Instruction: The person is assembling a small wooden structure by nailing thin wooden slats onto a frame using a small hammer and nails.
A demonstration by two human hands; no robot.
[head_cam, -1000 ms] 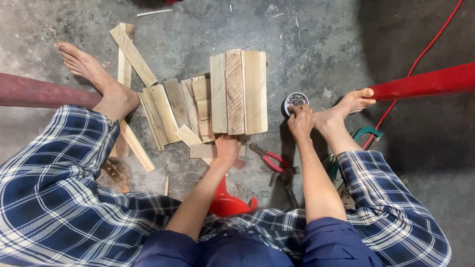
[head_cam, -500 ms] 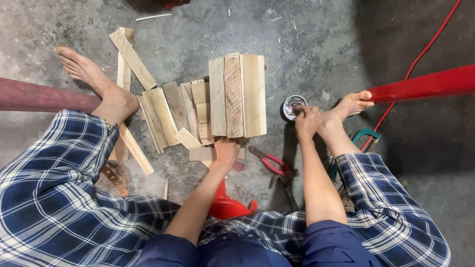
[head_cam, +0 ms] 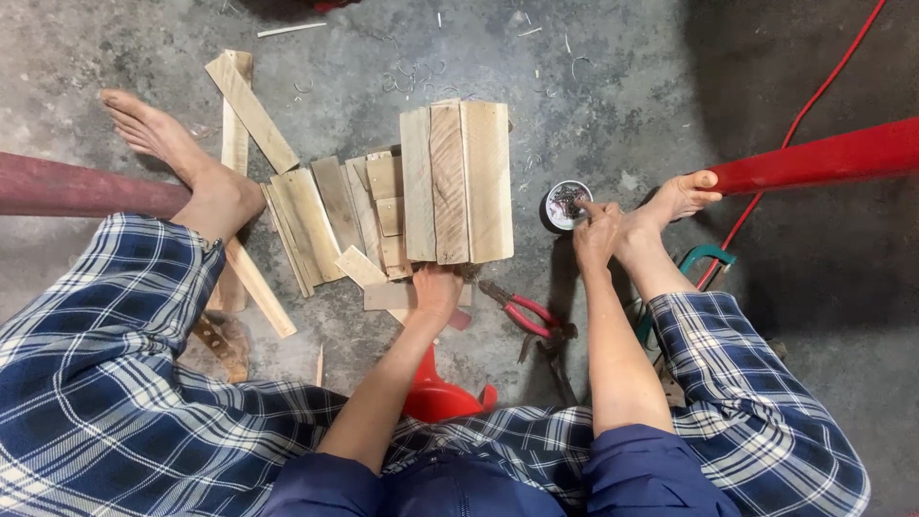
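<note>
I sit on a concrete floor (head_cam: 622, 86) with my bare feet spread apart. My left hand (head_cam: 437, 290) presses on the near edge of a block of three upright wooden boards (head_cam: 456, 182). My right hand (head_cam: 595, 230) reaches into a small round tin (head_cam: 563, 203) of small metal pieces, fingertips at its rim; whether it holds anything is hidden. Red-handled pliers (head_cam: 525, 312) lie on the floor between my arms.
Several loose wooden slats (head_cam: 316, 218) lie left of the boards, two more (head_cam: 251, 107) further up. A red bar (head_cam: 823, 155) sits at my right foot, a dark red bar (head_cam: 77, 188) at my left. A red cable (head_cam: 814, 86) runs at the right. A red stool (head_cam: 436, 393) is under me.
My right hand has shifted slightly left and up, from beside the tin onto its rim. My left hand has stayed on the boards.
</note>
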